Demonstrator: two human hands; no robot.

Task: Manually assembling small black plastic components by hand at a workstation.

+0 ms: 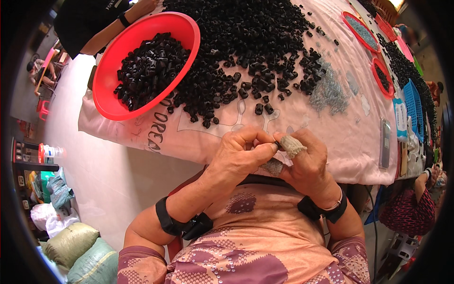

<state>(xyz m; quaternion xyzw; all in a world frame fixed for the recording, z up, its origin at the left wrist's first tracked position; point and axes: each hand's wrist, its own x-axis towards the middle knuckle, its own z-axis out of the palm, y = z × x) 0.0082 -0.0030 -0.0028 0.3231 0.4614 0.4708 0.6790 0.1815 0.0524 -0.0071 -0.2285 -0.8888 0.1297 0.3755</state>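
My left hand and my right hand meet at the table's near edge. Their fingertips pinch a small dark piece, mostly hidden by the fingers. Grey knitted finger sleeves cover parts of my right hand's fingers. Beyond my hands spreads a large heap of short black plastic tube-like parts, with a few loose ones close by. To the right of the heap lies a scatter of small, thin silvery pieces, too small to name.
A red basin of black parts stands tilted at the left, beside another person's arm. On the right are a red tray of silvery pieces, a small red bowl, a blue basket and a phone. Sacks lie on the floor at left.
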